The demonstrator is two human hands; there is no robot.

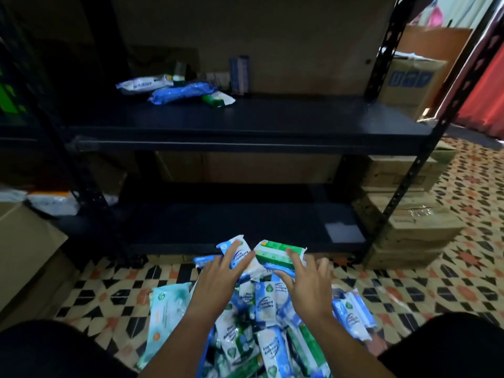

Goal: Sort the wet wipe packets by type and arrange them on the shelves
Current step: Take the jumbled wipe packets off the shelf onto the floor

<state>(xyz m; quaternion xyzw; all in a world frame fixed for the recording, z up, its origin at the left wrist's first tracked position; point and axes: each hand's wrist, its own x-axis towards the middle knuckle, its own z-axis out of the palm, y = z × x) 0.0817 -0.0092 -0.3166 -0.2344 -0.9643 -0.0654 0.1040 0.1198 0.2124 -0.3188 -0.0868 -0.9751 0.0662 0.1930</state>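
On the patterned tile floor (pixel 409 290) before a black metal shelving unit (pixel 245 126), a heap of wet wipe packets (pixel 261 336) lies between a person's knees. Both hands reach over it with fingers spread and straight: the left hand (pixel 218 279) rests on a blue-and-white packet (pixel 240 257), the right hand (pixel 305 285) on a green packet (pixel 278 252), both packets at the far edge of the heap. A large pale teal packet (pixel 166 317) lies at the heap's left side. Beyond, the lower shelf (pixel 231 227) carries a pale sheet (pixel 345 232) at its right end. Farther back, toward the upper shelf's left end, a few packets (pixel 177 91) lie loose, a blue one uppermost. Cardboard boxes (pixel 409 208) are stacked right of the unit.
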